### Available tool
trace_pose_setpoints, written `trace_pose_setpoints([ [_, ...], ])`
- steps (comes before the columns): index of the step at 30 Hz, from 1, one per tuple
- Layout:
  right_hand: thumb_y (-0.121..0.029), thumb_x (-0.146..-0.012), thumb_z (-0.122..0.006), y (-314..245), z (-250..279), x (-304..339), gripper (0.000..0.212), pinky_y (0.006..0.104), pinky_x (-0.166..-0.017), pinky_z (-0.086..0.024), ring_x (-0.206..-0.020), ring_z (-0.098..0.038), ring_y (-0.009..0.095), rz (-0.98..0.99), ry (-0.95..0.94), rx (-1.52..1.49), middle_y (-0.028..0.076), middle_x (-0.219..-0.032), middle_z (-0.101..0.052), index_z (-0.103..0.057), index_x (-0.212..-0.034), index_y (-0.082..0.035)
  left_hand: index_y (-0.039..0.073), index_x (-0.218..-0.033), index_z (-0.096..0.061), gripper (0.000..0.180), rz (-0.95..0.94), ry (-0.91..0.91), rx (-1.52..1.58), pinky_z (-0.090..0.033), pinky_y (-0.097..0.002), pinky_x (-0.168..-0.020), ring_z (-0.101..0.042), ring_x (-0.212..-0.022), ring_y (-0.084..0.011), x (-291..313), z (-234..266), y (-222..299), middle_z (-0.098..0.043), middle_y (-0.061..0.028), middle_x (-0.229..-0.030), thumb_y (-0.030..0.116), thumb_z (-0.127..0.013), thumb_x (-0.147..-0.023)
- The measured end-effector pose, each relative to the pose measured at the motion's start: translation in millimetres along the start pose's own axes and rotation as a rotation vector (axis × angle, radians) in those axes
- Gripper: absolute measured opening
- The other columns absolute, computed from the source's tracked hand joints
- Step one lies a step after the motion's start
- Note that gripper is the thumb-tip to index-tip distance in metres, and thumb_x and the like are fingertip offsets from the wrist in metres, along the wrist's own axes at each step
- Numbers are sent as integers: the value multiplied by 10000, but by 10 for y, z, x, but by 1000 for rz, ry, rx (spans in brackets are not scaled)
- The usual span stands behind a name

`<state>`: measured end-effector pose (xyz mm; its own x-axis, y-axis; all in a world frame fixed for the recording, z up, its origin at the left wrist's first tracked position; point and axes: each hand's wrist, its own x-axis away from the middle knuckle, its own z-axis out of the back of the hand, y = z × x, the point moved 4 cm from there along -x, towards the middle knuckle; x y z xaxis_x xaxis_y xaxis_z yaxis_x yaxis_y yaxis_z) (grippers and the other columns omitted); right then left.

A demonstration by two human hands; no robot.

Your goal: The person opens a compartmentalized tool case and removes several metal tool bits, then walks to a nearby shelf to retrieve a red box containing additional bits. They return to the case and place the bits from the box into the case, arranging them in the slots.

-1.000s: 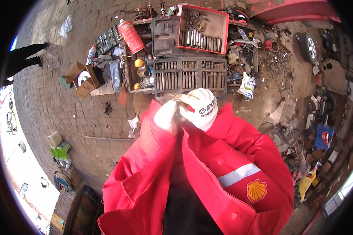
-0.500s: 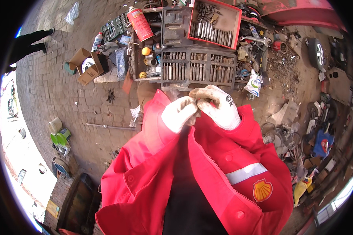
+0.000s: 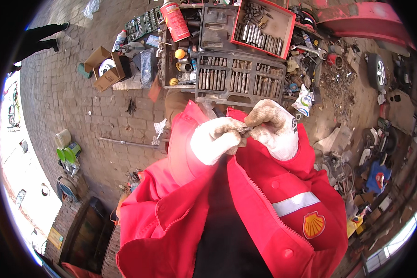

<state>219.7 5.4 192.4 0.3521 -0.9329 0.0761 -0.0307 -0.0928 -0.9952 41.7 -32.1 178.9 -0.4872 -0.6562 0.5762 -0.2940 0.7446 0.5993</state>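
Observation:
Both my hands wear whitish knitted gloves with dirty fingertips and meet in front of my chest. A small dark metal bit (image 3: 247, 129) spans the gap between their fingertips. My left hand (image 3: 220, 139) is closed, pinching one end of it, while my right hand (image 3: 272, 129) pinches the other. Just beyond the hands lies an opened grey bit case (image 3: 240, 96) with rows of metal bits (image 3: 212, 79) in its slots. A red box (image 3: 288, 39) holding more bits and loose metal pieces rests across the case's lid.
A red spray can (image 3: 175, 21) stands left of the case, near an orange ball (image 3: 180, 53). Tools and rags clutter the right side, with a white packet (image 3: 303, 101) nearby. On the brick floor are a cardboard box (image 3: 109, 82), a metal rod (image 3: 129, 142) and a wheel (image 3: 376, 71).
My hands have turned and drawn slightly apart, so the metal bit between them now shows. The case and surroundings appear shifted a little right and up as my view moved.

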Motion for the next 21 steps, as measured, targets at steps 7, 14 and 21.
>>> trace_pose_setpoints([
  [7,-107,-823,-760,-15,-19,-16,169,315,-819,-507,-893,-643,185,-11,15,-61,86,-979,-679,-699,-952,-15,-15,-1105,-621,195,-6,0,-5,-499,-271,-679,-602,-739,-150,35,-41,86,-669,-97,-908,58,-578,-930],
  [14,-153,-853,-760,26,-11,-19,182,303,-794,-497,-876,-629,171,-94,30,-173,87,-968,-672,-684,-933,-8,-27,-1118,-618,232,-1,-31,-21,-437,-228,-640,-546,-695,-84,3,-65,82,-637,-32,-841,98,-634,-923],
  [21,-153,-869,-737,9,-4,-40,168,304,-797,-496,-878,-630,173,-71,46,-186,89,-971,-670,-676,-921,-5,-29,-1121,-621,240,-2,-7,-15,-432,-226,-634,-541,-692,-79,-16,-78,98,-627,-18,-828,104,-641,-921],
])
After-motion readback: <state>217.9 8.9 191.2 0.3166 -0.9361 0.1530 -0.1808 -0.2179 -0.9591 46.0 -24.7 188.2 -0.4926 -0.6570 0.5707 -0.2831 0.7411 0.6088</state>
